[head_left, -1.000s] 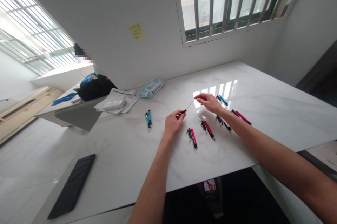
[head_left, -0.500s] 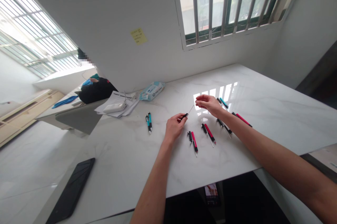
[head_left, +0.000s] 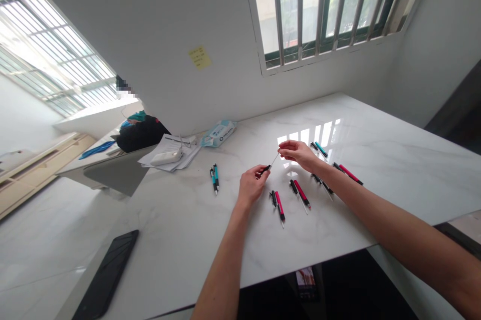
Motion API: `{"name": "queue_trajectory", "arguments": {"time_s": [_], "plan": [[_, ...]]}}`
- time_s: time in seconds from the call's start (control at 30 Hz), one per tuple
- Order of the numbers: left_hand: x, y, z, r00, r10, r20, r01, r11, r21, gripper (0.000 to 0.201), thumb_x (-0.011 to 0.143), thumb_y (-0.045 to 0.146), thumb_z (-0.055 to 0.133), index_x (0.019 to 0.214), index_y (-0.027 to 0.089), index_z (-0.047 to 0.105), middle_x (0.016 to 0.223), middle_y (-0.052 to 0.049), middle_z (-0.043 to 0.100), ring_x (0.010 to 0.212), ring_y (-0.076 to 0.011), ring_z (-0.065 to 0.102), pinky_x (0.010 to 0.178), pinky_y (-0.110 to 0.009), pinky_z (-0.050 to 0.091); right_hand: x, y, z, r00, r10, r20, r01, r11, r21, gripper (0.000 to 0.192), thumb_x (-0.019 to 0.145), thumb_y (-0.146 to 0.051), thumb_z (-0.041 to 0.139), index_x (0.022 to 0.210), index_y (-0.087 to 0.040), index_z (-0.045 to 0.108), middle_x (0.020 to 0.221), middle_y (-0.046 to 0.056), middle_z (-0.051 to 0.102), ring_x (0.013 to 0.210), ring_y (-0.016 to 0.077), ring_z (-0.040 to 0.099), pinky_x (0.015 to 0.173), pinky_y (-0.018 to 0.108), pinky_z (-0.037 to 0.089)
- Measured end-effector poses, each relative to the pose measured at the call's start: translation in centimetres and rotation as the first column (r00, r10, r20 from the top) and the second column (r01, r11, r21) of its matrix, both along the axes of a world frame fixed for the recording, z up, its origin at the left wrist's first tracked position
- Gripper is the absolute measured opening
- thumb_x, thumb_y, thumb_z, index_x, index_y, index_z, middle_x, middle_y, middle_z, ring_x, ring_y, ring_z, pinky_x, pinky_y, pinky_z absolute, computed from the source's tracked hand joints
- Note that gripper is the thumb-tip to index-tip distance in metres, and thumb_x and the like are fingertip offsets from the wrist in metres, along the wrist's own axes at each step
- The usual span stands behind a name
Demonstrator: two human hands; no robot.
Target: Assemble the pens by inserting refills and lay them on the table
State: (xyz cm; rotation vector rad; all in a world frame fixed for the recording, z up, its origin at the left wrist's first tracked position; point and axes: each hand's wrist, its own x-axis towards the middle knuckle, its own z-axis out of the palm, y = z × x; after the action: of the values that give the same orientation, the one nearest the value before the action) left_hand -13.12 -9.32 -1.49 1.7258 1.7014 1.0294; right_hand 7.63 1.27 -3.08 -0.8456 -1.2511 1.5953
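Just right of and below the frame's centre, a black pen part [head_left: 265, 170] is held in the left hand's [head_left: 251, 186] closed grip; its projecting thin refill [head_left: 275, 158] is pinched at the tip by the right hand [head_left: 297, 154]. Printing on the blue-and-white packet [head_left: 219, 133], left of centre, and handwriting on the yellow note [head_left: 200, 57], upper centre, cannot be read clearly.

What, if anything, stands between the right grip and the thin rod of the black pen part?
Nothing visible: the right grip is at the outer end of the thin rod; the left grip holds the black pen part. Actual contact there is unclear.
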Motion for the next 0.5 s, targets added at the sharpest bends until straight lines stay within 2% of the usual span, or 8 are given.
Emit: {"name": "queue_trajectory", "arguments": {"time_s": [0.23,0.3,0.43,0.5], "plan": [[0.0,0.1,-0.2,0.996,-0.032,0.082,0.031,0.999,0.019,0.028,0.088,0.044,0.068,0.100,0.021,0.080,0.094,-0.005,0.080,0.070,-0.0164,0.066,0.072,-0.028,0.053,0.0,-0.1,-0.3,0.995,0.063,0.074,-0.066,0.997,0.030,0.042,0.069,-0.040,0.091,0.104,-0.023,0.075,0.104,0.005,0.079,0.086,0.0148,0.068,0.077,0.029,0.050],[0.0,0.1,-0.1,0.992,-0.045,0.118,0.043,0.999,0.023,0.030,0.088,0.045,0.069,0.100,0.020,0.080,0.094,-0.005,0.079,0.070,-0.0162,0.067,0.071,-0.027,0.053,-0.1,-0.6,0.0,0.989,0.133,0.072,-0.138,0.987,0.076,0.041,0.072,-0.039,0.089,0.107,-0.023,0.075,0.104,0.005,0.078,0.088,0.0154,0.069,0.079,0.029,0.050],[0.1,0.2,-0.2,0.981,-0.089,0.171,0.083,0.996,0.039,0.034,0.089,0.048,0.069,0.102,0.019,0.080,0.095,-0.006,0.079,0.071,-0.0157,0.066,0.070,-0.026,0.053,-0.6,-1.8,0.6,0.938,0.336,0.084,-0.345,0.927,0.147,0.038,0.074,-0.038,0.088,0.107,-0.022,0.075,0.110,0.006,0.076,0.103,0.0198,0.069,0.094,0.035,0.051],[0.1,0.2,-0.3,0.980,-0.093,0.177,0.084,0.995,0.055,0.036,0.089,0.049,0.070,0.102,0.018,0.080,0.096,-0.006,0.079,0.072,-0.0158,0.066,0.071,-0.026,0.053,-1.0,-2.4,0.7,0.927,0.359,0.111,-0.373,0.916,0.146,0.036,0.073,-0.038,0.088,0.103,-0.021,0.075,0.110,0.007,0.076,0.107,0.0219,0.068,0.098,0.036,0.050]]}}
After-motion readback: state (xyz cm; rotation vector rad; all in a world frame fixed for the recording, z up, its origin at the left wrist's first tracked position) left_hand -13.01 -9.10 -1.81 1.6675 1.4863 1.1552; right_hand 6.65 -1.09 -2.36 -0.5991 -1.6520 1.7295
